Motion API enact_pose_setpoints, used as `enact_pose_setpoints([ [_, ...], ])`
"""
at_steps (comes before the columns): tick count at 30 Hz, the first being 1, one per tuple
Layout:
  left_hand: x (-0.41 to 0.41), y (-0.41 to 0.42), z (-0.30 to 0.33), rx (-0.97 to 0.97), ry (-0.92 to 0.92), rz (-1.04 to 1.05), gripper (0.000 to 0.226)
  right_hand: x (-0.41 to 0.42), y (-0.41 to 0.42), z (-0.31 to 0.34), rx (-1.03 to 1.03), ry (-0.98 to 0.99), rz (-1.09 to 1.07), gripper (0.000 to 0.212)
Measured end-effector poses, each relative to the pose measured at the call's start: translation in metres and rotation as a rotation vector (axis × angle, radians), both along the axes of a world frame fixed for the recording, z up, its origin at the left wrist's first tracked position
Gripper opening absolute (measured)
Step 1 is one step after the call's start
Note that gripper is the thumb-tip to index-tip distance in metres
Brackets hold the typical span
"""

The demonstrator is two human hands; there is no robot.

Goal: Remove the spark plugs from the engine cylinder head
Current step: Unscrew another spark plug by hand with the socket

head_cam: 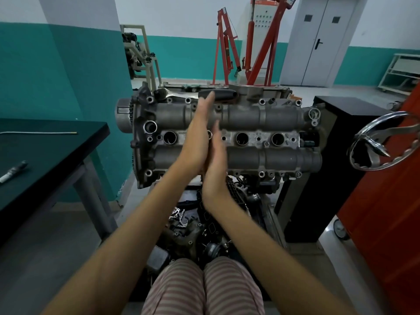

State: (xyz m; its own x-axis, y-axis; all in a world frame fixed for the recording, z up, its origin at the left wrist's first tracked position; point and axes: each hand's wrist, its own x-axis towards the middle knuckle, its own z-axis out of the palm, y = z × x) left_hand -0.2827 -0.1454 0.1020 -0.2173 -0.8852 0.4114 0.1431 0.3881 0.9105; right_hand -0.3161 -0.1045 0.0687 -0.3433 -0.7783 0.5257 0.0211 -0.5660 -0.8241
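**Palms together over the cylinder head**

Workshop floor, teal-banded walls all round. Nearest, the left hand (197, 135) and right hand (216, 164) were pressed palm to palm, fingers straight, grasping nothing. Behind them lay the cylinder head (250, 133), plug wells showing. Farther back, a ratchet wrench (195, 94) rested along its far edge.

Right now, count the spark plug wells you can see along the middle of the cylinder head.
3 in plain view: one left of the hands, two to their right. The pressed-together hands cover the spot between, where a rim edge hints at a fourth.
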Motion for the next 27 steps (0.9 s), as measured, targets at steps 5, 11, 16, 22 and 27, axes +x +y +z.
enact_pose_setpoints([
  [5, 0.003, 0.006, -0.011, 0.023, 0.022, -0.121, 0.053, 0.006, -0.009, 0.001, 0.105, 0.18, -0.072, 0.072],
  [11, 0.008, 0.027, -0.05, 0.115, 0.11, 0.001, 0.051, -0.013, -0.031, 0.044, -0.03, 0.062, -0.114, 0.057],
  [16, 0.009, 0.013, -0.017, 0.065, 0.054, -0.037, 0.055, 0.016, -0.008, 0.006, -0.056, -0.625, 0.283, 0.062],
  [22, 0.011, 0.017, -0.035, 0.145, 0.111, -0.152, 0.053, 0.009, -0.01, -0.006, 0.126, -0.025, 0.139, 0.064],
  [27, 0.012, 0.032, -0.062, 0.098, 0.033, -0.023, 0.068, -0.01, -0.029, 0.031, 0.129, -0.203, 0.154, 0.057],
])
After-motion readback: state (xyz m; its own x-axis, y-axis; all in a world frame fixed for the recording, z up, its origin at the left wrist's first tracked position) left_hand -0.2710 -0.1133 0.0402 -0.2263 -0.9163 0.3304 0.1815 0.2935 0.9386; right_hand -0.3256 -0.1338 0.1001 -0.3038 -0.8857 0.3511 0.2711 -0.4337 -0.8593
